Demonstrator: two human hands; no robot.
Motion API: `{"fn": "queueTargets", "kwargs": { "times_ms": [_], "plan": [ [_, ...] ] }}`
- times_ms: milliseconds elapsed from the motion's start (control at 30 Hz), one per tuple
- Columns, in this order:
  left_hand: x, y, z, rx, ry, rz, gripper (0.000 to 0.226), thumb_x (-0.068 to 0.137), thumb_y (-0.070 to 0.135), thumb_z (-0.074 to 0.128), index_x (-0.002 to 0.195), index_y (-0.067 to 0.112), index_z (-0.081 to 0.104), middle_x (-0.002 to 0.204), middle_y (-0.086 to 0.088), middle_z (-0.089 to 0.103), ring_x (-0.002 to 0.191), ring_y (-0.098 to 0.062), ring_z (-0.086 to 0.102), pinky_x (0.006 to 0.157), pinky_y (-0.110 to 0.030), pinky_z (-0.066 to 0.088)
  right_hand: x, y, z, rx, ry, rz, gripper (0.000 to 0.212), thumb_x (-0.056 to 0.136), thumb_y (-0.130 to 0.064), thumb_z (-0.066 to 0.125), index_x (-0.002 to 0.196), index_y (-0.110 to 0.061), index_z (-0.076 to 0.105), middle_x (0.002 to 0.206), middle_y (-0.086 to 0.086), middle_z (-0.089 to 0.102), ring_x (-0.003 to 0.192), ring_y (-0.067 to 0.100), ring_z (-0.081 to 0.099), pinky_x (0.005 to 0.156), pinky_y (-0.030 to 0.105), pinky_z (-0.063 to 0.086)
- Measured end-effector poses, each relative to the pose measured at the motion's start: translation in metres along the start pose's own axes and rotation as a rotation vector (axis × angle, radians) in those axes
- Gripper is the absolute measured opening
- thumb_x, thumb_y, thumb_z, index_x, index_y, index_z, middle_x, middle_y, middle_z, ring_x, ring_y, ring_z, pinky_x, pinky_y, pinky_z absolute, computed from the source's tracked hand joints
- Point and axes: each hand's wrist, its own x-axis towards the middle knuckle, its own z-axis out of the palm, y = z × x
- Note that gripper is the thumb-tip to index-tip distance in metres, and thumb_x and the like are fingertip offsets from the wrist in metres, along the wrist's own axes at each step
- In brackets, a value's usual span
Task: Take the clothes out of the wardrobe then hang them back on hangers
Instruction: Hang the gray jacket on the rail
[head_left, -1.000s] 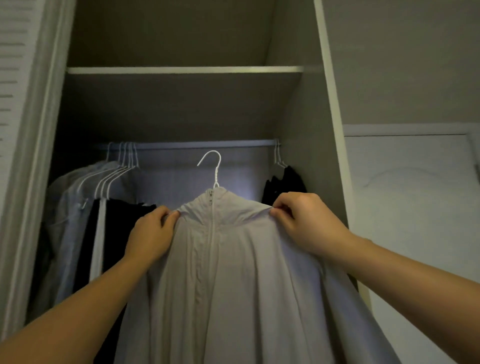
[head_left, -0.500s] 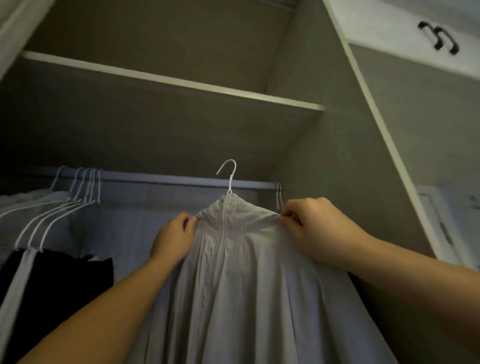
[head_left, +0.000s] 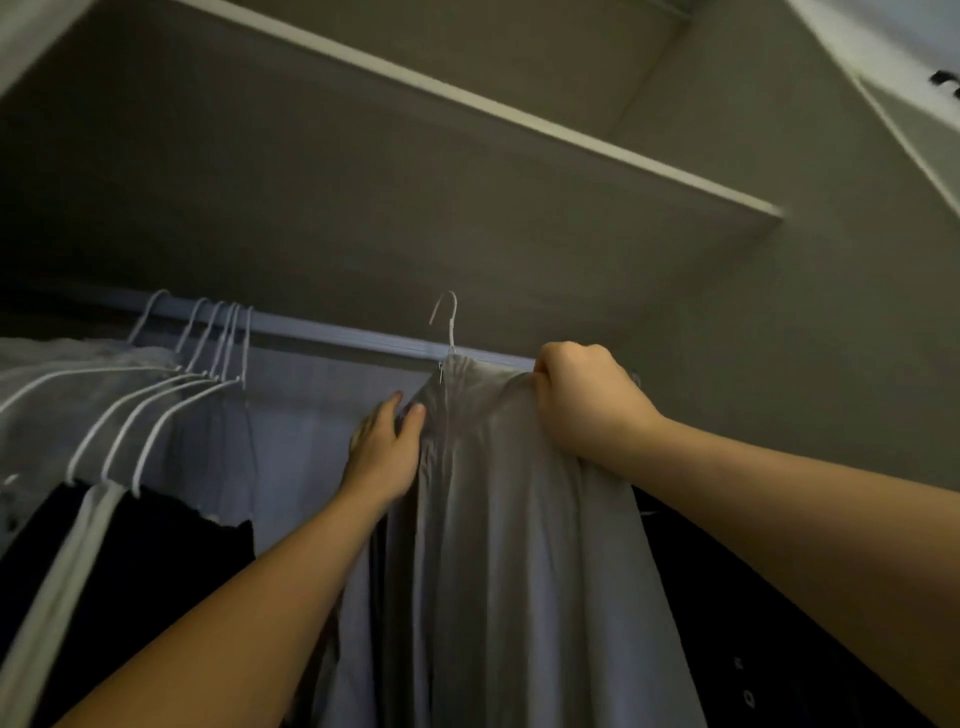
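Observation:
A light grey zip jacket (head_left: 498, 545) hangs on a white hanger whose hook (head_left: 448, 317) pokes up level with the wardrobe rail (head_left: 322, 328), just in front of it. My right hand (head_left: 584, 402) grips the jacket's right shoulder in a fist. My left hand (head_left: 384, 447) holds the left shoulder with thumb and fingers around the fabric edge. Whether the hook sits over the rail cannot be told.
Several white hangers (head_left: 208, 353) with pale and black garments (head_left: 119, 561) crowd the rail's left part. Dark clothes (head_left: 753, 623) hang at the right behind my forearm. A shelf (head_left: 519, 119) spans above the rail; the wardrobe's side wall (head_left: 810, 338) stands close on the right.
Both hands have lifted the jacket and hanger up and deeper into the wardrobe, bringing the hook level with the rail. The view has tilted upward.

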Motion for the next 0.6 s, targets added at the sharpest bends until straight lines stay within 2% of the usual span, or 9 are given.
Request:
{"fn": "queueTargets", "kwargs": {
  "times_ms": [167,267,400,500,600],
  "plan": [
    [-0.002,-0.015,0.001,-0.047,-0.089,-0.017,0.063,0.100,0.053,0.041,0.155,0.026,0.027,0.160,-0.005,0.031,0.148,-0.026,0.024,0.120,-0.039,0.020,0.011,-0.013,0.026,0.024,-0.027,0.035,0.015,0.092,-0.012,0.043,0.088,-0.007,0.056,0.088,0.013,0.056,0.074,0.032,0.050,0.062,0.034,0.038],
    [-0.004,-0.019,0.003,-0.056,-0.125,-0.016,0.064,0.099,0.055,0.040,0.156,0.029,0.024,0.161,-0.004,0.026,0.149,-0.025,0.020,0.120,-0.042,0.019,0.010,-0.014,0.040,0.018,-0.075,0.052,0.014,0.089,-0.013,0.045,0.084,-0.008,0.057,0.088,0.013,0.057,0.079,0.035,0.054,0.064,0.034,0.041],
    [-0.004,-0.022,0.008,-0.083,-0.154,-0.035,0.066,0.097,0.059,0.040,0.155,0.031,0.025,0.160,-0.005,0.029,0.148,-0.026,0.025,0.119,-0.043,0.023,0.006,-0.009,0.045,-0.005,-0.115,0.050,0.015,0.090,-0.016,0.046,0.087,-0.009,0.059,0.093,0.013,0.059,0.083,0.034,0.056,0.067,0.036,0.047],
    [-0.004,-0.022,0.013,-0.103,-0.177,-0.028,0.071,0.093,0.065,0.042,0.153,0.030,0.031,0.157,-0.002,0.037,0.144,-0.024,0.033,0.118,-0.042,0.027,0.000,-0.009,0.043,-0.102,-0.127,0.034,0.016,0.091,-0.023,0.045,0.092,-0.014,0.058,0.100,0.011,0.061,0.087,0.035,0.057,0.073,0.039,0.051],
    [-0.004,-0.017,0.012,-0.132,-0.186,-0.006,0.093,0.070,0.083,0.036,0.148,0.032,0.040,0.151,0.001,0.046,0.139,-0.021,0.041,0.116,-0.044,0.032,-0.011,-0.015,0.035,-0.238,-0.106,-0.044,0.028,0.096,-0.038,0.040,0.112,-0.018,0.052,0.118,0.008,0.057,0.106,0.034,0.055,0.076,0.040,0.044]
  ]
}}
